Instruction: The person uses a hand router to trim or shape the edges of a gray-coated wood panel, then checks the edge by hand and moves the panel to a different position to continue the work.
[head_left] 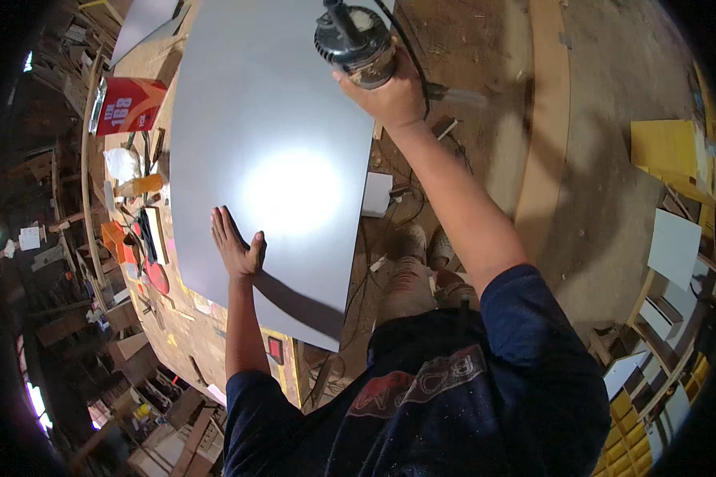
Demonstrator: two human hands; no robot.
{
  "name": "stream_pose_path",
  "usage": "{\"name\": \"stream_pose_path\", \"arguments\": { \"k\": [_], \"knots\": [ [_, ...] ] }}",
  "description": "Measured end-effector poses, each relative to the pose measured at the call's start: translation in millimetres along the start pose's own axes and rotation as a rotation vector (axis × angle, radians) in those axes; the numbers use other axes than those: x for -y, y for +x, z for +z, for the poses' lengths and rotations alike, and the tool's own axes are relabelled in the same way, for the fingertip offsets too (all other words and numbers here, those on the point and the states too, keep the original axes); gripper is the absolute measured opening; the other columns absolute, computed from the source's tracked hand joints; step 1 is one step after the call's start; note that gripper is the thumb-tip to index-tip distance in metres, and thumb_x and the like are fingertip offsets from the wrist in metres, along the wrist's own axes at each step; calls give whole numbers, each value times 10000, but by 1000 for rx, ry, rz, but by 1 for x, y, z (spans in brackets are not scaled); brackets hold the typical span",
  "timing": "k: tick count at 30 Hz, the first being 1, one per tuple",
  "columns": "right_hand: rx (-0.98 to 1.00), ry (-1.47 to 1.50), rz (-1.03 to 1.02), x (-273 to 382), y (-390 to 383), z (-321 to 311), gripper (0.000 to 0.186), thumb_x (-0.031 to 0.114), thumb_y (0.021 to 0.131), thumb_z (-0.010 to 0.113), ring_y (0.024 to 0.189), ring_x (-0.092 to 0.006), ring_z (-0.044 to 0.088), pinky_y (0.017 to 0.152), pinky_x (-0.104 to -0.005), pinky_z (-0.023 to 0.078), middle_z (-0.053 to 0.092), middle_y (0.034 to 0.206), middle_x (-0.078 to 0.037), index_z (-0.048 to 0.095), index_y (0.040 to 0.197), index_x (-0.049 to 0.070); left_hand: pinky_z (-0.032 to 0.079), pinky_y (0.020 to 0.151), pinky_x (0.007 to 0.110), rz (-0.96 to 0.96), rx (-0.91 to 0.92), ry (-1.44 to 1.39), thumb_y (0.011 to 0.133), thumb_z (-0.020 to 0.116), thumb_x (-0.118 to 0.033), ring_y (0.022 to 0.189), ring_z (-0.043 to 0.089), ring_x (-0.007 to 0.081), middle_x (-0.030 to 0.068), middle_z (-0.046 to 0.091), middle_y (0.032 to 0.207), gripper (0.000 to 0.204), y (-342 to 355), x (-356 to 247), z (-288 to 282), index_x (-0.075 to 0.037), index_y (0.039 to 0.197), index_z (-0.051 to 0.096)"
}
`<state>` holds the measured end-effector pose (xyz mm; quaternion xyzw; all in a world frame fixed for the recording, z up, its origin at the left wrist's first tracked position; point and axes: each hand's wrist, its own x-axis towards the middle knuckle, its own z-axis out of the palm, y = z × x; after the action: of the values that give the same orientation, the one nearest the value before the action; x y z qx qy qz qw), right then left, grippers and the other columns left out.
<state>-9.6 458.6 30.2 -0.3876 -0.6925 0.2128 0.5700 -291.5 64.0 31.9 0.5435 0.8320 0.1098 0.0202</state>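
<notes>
My right hand (394, 99) grips a black hand-held power tool (350, 44), with a cord and sawdust on it, at the right edge of a large grey panel (270, 95) near the top of the head view. My left hand (235, 246) lies on the panel's lower left part with its fingers stretched out. The panel rests on a wooden workbench (175, 342), and a bright reflection shows on its middle.
Left on the bench are a red container (135, 103), a white bag (122, 163), orange items (113, 238) and tools. A long board (545, 159) runs along the right. Yellow boards (664, 147) and white panels (672, 246) stand farther right. Cords trail below the panel near my feet.
</notes>
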Motion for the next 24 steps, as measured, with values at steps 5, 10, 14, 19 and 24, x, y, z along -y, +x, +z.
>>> {"name": "stream_pose_path", "arguments": {
  "k": [5, 10, 14, 19, 24],
  "knots": [
    [88, 91, -27, 10, 12, -3, 631, 357, 711, 984, 973, -333, 780, 853, -444, 642, 781, 1081, -150, 702, 1182, 46, 148, 1324, 606, -62, -40, 62, 958, 574, -773, 1633, 197, 521, 362, 229, 1741, 1154, 31, -5, 8, 46, 1701, 248],
    [71, -38, -60, 16, 15, -7, 582, 310, 697, 997, 989, -324, 764, 877, -421, 629, 769, 1077, -137, 728, 1143, 52, 146, 1335, 582, -9, -33, 46, 941, 604, -772, 1630, 194, 527, 391, 225, 1727, 1181, 201, -76, 31, 85, 1680, 265],
    [91, -110, -84, 10, 11, -6, 563, 313, 727, 969, 1001, -337, 764, 860, -419, 629, 764, 1122, -138, 742, 1168, 46, 140, 1343, 569, 28, -99, 49, 919, 576, -843, 1646, 179, 494, 372, 240, 1732, 1228, 331, -113, 53, 74, 1679, 277],
    [45, -221, -114, 2, 41, -1, 486, 287, 755, 920, 944, -311, 759, 811, -417, 627, 753, 1084, -128, 756, 1151, 58, 126, 1347, 564, -27, -101, 34, 911, 524, -898, 1652, 162, 491, 377, 229, 1733, 1272, 419, -140, 65, 72, 1687, 253],
    [48, -118, -79, -37, 88, 14, 522, 334, 745, 952, 957, -324, 773, 830, -412, 639, 758, 1046, -148, 741, 1110, 26, 130, 1340, 589, -37, -67, 31, 906, 560, -884, 1652, 151, 501, 405, 211, 1723, 1293, 432, -142, 68, 94, 1685, 230]
  ]
}}
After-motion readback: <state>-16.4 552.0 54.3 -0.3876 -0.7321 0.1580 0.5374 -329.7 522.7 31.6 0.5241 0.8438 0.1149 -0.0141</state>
